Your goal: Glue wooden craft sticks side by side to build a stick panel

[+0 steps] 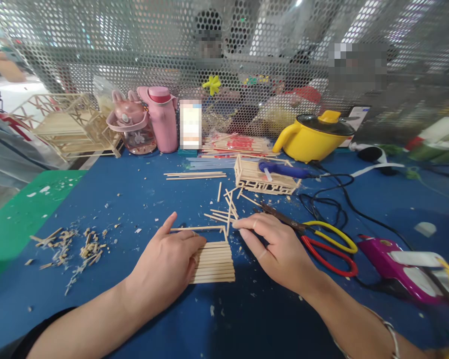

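Observation:
My left hand [166,257] rests over a small panel of wooden sticks [215,262] laid side by side, its fingers bent onto the panel and one finger raised. Thin sticks form a raised frame [205,229] along the panel's far edge. To the right, my right hand [273,244] reaches toward several loose short sticks [230,207]. Its thumb and forefinger are slightly apart, with the fingertips beside the sticks and nothing visibly held. Scissors [331,249] with red and yellow handles lie just beyond that hand.
Behind are a small stick-built model [247,179], a blue glue gun [284,169] with a black cord, bundled sticks [235,144] and a yellow pot [312,142]. A pink bottle [162,119] stands farther left. Stick scraps [92,247] lie at left; a purple device [400,269] sits at right.

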Motion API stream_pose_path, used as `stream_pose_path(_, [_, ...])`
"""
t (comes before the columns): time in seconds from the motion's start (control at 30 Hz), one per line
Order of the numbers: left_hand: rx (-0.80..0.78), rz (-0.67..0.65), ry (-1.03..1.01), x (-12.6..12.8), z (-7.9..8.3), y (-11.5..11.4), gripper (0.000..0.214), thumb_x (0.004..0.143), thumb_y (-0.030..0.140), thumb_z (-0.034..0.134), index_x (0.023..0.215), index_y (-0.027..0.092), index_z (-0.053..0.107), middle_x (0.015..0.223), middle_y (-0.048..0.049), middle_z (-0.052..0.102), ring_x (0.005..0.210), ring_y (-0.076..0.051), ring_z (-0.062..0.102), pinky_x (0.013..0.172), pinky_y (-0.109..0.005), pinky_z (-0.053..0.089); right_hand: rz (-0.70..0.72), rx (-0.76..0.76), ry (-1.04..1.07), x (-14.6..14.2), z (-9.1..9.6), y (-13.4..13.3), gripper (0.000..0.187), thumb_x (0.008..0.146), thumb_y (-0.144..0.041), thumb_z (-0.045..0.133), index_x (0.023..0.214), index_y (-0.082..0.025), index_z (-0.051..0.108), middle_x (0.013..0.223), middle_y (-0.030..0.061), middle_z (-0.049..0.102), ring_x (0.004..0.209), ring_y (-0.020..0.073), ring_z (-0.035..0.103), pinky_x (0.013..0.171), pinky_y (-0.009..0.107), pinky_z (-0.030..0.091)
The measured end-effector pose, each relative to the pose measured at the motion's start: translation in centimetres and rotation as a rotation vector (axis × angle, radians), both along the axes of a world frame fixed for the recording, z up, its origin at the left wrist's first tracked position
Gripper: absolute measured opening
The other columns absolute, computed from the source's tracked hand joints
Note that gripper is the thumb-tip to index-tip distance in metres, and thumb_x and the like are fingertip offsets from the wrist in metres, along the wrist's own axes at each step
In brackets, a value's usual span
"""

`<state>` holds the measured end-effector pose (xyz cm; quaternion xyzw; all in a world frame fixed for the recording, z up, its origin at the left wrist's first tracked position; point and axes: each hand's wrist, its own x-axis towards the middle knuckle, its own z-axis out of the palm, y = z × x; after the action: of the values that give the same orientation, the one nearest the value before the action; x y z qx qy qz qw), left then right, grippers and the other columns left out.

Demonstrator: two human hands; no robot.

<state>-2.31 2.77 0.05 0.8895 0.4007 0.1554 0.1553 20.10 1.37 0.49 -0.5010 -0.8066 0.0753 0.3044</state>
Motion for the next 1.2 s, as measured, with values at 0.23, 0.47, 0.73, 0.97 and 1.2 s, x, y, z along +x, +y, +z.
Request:
stream_pose_path(0.23, [0.182,0.276,-0.158,-6.4,-0.6,-1.4,0.043,0.089,0.025,0.047,0.132,0.021,0.046,0.124,-0.008,0.061,0.117,-0.023,0.056,0.108,-0.049,0.036,0.138,0.021,-0.142,0.1,-0.2,-0.8,0.035,0.085,-0.033,0.058,0.117,-0.018,0.055,0.108,0.0102,0.065,0.1,0.0235,0.061,0.085,0.038,0.049])
stream_pose_path(0.47, [0.047,0.315,-0.057,-7.6,-4.8,-3.9,0.113,0.067,0.081,0.047,0.15,0.019,0.003,0.155,-0.0191,0.02,0.141,-0.037,0.017,0.107,-0.059,0.029,0.288,0.159,-0.406,-2.7,-1.1,-1.5,0.073,0.077,-0.058,0.059,0.131,-0.012,0.046,0.13,0.0181,0.056,0.122,0.0355,0.047,0.103,0.057,0.024])
stream_pose_path(0.73, [0.076,0.32,0.047,-6.5,-4.8,-4.5,0.093,0.081,0.068,0.047,0.149,0.02,0.006,0.152,-0.0201,0.026,0.142,-0.035,0.013,0.104,-0.063,0.033,0.232,0.214,-0.46,-2.7,-1.3,-1.4,0.079,0.078,-0.062,0.056,0.134,-0.008,0.041,0.127,0.0185,0.059,0.122,0.0344,0.048,0.108,0.054,0.012])
stream_pose_path(0.97, [0.095,0.297,0.098,-6.3,-5.1,-4.8,0.073,0.09,0.055,0.045,0.147,0.019,0.019,0.15,-0.0176,0.031,0.142,-0.033,0.016,0.105,-0.062,0.031,0.224,0.188,-0.439,-1.9,-1.6,-1.1,0.08,0.077,-0.063,0.057,0.134,-0.009,0.039,0.126,0.0179,0.059,0.12,0.0344,0.049,0.107,0.053,0.015])
stream_pose_path(1.2, [0.085,0.308,0.109,-6.1,-4.7,-5.0,0.067,0.09,0.051,0.047,0.145,0.016,0.028,0.152,-0.0175,0.028,0.142,-0.032,0.017,0.107,-0.058,0.032,0.215,0.112,-0.406,-1.8,-1.6,-1.2,0.078,0.078,-0.06,0.058,0.135,-0.012,0.038,0.127,0.0176,0.058,0.12,0.0362,0.049,0.104,0.058,0.02])
